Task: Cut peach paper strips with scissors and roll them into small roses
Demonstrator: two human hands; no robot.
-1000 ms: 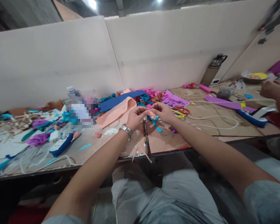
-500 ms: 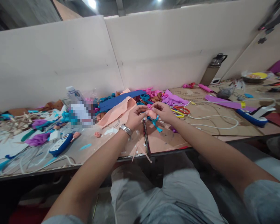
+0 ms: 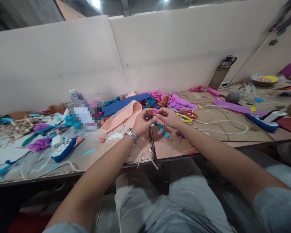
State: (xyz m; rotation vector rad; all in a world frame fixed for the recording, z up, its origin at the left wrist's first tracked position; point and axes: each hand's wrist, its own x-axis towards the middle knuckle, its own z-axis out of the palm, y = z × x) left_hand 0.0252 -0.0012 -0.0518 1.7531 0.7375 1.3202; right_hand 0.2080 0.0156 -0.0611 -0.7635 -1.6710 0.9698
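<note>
A small piece of peach crepe paper [image 3: 160, 121] is held between my two hands, above the front part of the table. My left hand [image 3: 143, 121], with a metal watch on its wrist, pinches the piece from the left. From the right, my right hand [image 3: 170, 117] closes its fingertips on the same piece, hiding much of it. Behind my left hand lies a long folded peach crepe sheet [image 3: 121, 117]. A blue crepe strip [image 3: 127, 104] rests beyond that sheet. Scissors with yellow and orange handles [image 3: 185, 117] lie just right of my right hand.
Colourful paper scraps [image 3: 160, 97] heap along the white partition [image 3: 160, 48]. A blue power strip [image 3: 63, 151] with white cables sits left, and another power strip [image 3: 262, 122] right. A plastic bottle [image 3: 79, 97] stands left; a dark flask [image 3: 221, 72] stands at the back right. Thin peach strips overhang the front edge.
My fingers have shifted on the peach piece, and less of it shows now. Both hands stay in nearly the same place.
</note>
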